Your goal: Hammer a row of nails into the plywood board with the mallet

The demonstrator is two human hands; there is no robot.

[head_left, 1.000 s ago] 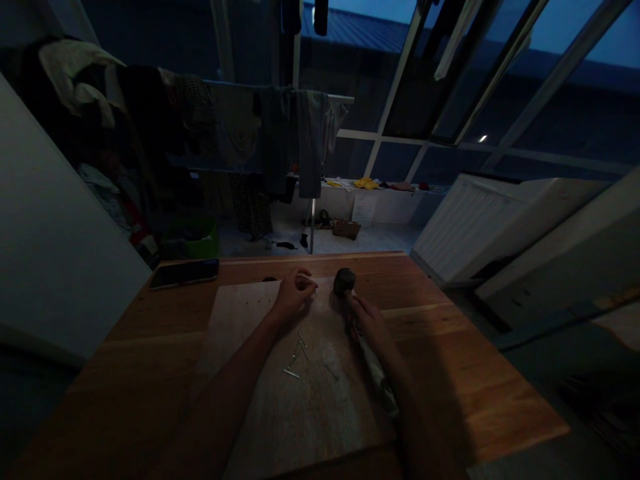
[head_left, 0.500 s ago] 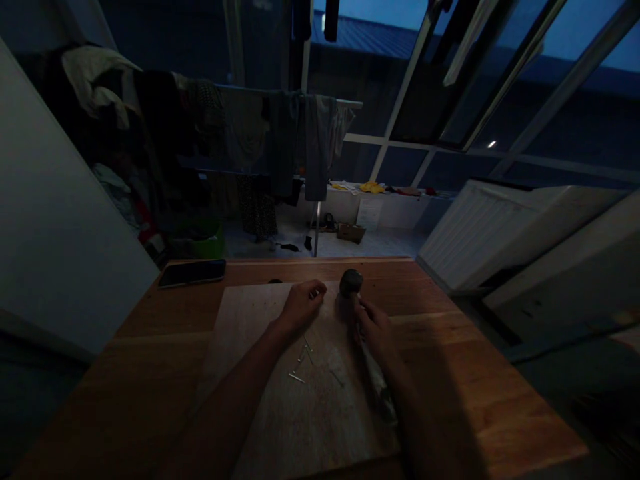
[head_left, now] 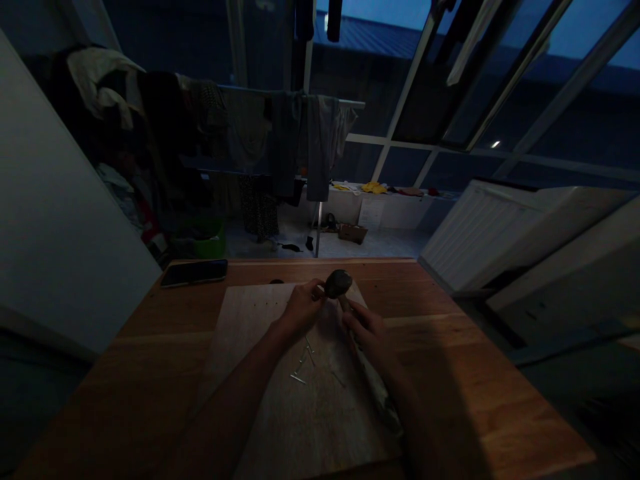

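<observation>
A pale wooden board (head_left: 250, 347) lies on the brown table (head_left: 450, 373). My left hand (head_left: 300, 310) rests near the board's far edge with its fingertips pinched together; what they hold is too small and dark to name. My right hand (head_left: 367, 330) is wrapped round the handle of a hammer (head_left: 339, 285) just below its dark head. The head hangs right beside my left fingertips. Several loose nails (head_left: 303, 363) lie on the board between my forearms.
A dark phone (head_left: 195, 272) lies at the table's far left corner. A white panel (head_left: 50, 220) stands to the left. Beyond the table are a rack of hanging clothes (head_left: 280, 140), a green tub (head_left: 200, 240), a radiator (head_left: 480, 227) and large windows.
The hammer head has swung left and now hangs right beside my left fingertips. My left hand has stayed pinched in much the same place on the board.
</observation>
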